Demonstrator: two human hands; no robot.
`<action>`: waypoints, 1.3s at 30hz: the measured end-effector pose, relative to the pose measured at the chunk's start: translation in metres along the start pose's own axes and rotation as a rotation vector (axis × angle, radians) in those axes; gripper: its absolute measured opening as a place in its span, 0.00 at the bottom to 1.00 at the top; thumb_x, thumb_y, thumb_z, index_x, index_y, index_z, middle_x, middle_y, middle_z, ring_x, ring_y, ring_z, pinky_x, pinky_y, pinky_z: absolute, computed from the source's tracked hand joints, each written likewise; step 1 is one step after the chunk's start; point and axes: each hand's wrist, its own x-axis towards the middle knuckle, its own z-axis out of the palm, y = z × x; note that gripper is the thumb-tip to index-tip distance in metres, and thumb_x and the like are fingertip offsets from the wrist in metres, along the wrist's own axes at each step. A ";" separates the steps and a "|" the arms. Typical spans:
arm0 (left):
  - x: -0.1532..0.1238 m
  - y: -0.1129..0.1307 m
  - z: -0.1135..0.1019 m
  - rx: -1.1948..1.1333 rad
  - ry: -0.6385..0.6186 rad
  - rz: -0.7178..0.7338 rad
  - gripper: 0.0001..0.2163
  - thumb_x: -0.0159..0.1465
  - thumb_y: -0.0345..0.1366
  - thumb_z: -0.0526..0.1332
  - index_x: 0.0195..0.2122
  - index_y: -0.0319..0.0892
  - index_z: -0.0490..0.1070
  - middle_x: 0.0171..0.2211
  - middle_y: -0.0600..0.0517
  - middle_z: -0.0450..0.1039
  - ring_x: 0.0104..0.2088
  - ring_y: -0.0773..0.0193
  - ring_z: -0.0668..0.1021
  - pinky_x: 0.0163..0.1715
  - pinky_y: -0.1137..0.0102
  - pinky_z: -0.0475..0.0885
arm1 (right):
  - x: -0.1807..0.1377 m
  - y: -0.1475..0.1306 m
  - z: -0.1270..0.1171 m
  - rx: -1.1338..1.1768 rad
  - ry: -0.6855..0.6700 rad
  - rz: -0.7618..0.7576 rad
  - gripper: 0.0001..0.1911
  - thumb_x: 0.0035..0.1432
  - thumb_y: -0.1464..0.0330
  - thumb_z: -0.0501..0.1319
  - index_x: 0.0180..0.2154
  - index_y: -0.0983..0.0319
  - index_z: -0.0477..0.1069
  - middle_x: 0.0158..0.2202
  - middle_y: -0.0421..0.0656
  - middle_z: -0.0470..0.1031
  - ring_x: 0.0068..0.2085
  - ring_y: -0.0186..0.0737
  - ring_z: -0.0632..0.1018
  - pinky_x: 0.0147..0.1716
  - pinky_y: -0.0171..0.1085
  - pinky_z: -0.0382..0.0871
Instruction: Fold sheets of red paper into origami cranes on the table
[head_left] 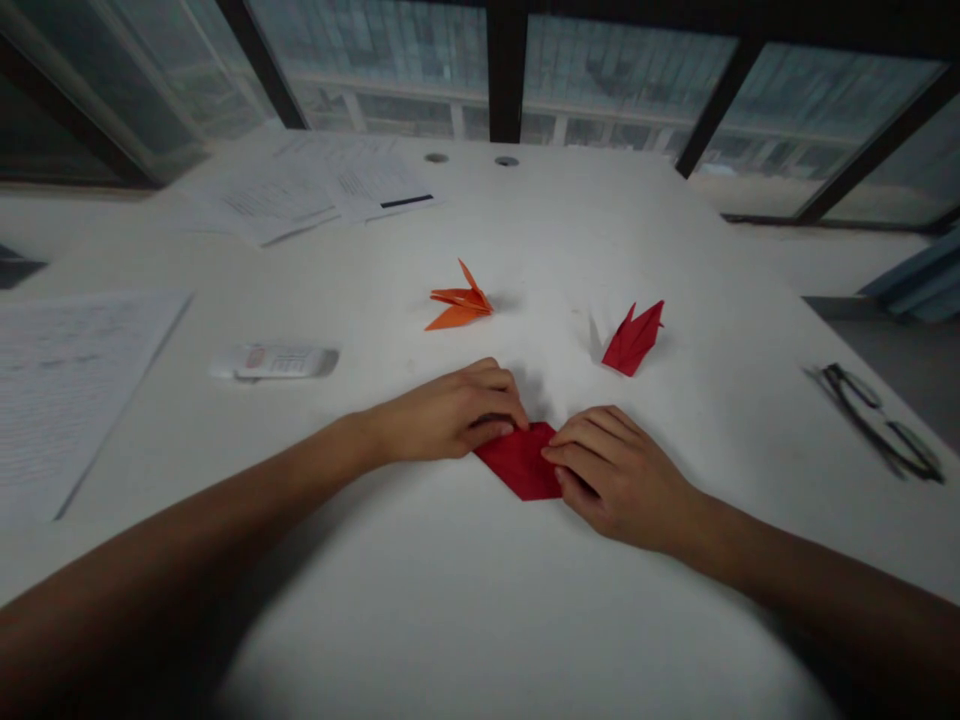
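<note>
No readable text or numbers.

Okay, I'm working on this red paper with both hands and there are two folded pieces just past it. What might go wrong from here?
With the left hand and right hand both on the red paper, uneven pressure might skew a crease. The orange folded piece sits just beyond the left hand, so a forward slip could knock it.

This looks like an office or a study; the dim, blurred view leaves unclear which. A white tabletop (480, 620) with two round holes (507, 161) near its far edge carries printed sheets (289, 190) and glasses (910, 440), beside dark-framed windows (622, 85).
</note>
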 end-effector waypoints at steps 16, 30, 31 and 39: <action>-0.001 0.034 0.013 -0.101 -0.035 -0.011 0.17 0.65 0.34 0.66 0.54 0.43 0.69 0.45 0.46 0.75 0.46 0.55 0.76 0.46 0.64 0.72 | -0.001 0.004 -0.001 0.055 -0.006 0.120 0.06 0.61 0.73 0.63 0.41 0.63 0.77 0.43 0.48 0.79 0.50 0.49 0.77 0.54 0.48 0.71; 0.006 0.034 0.019 -0.085 0.023 -0.072 0.08 0.67 0.28 0.59 0.30 0.41 0.65 0.31 0.53 0.68 0.34 0.64 0.71 0.36 0.69 0.66 | 0.001 -0.001 0.001 0.117 -0.006 0.173 0.03 0.65 0.72 0.61 0.37 0.61 0.73 0.41 0.44 0.79 0.46 0.45 0.76 0.52 0.48 0.70; 0.006 0.034 0.020 -0.074 0.030 -0.071 0.08 0.65 0.27 0.60 0.29 0.42 0.64 0.31 0.53 0.67 0.34 0.64 0.71 0.36 0.69 0.66 | 0.001 -0.001 0.002 0.113 -0.002 0.171 0.03 0.65 0.73 0.61 0.37 0.61 0.73 0.41 0.45 0.79 0.47 0.45 0.76 0.52 0.48 0.70; 0.005 0.030 0.027 -0.092 0.068 -0.096 0.13 0.60 0.24 0.61 0.45 0.43 0.68 0.39 0.51 0.74 0.41 0.61 0.75 0.44 0.67 0.71 | 0.000 -0.001 0.005 0.111 0.012 0.168 0.04 0.62 0.73 0.64 0.33 0.61 0.71 0.38 0.43 0.78 0.46 0.45 0.77 0.50 0.47 0.71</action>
